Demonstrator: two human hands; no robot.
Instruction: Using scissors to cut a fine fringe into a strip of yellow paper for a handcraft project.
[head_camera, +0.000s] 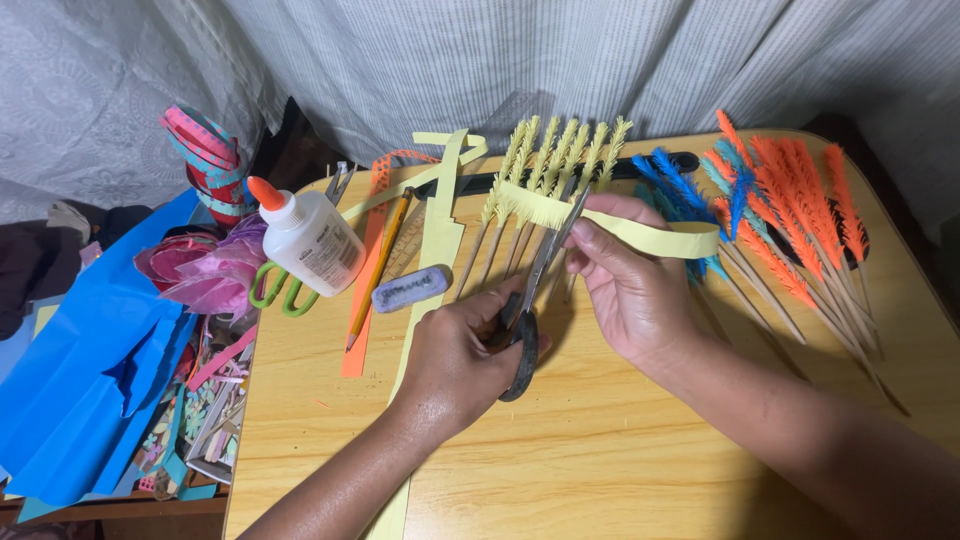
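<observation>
A white glue bottle (311, 240) with an orange nozzle is standing at the worktop's (620, 460) back left, showing 1 pale printed label (325, 250) on its side.

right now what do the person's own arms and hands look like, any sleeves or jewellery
Both forearms are bare as far as the picture shows, with no sleeves in view. The left hand and right hand wear no gloves, and no watch, bracelet or ring shows on the parts in view. The fingernails look short and unpainted. Some fingers are hidden, so a ring there cannot be ruled out.
</observation>
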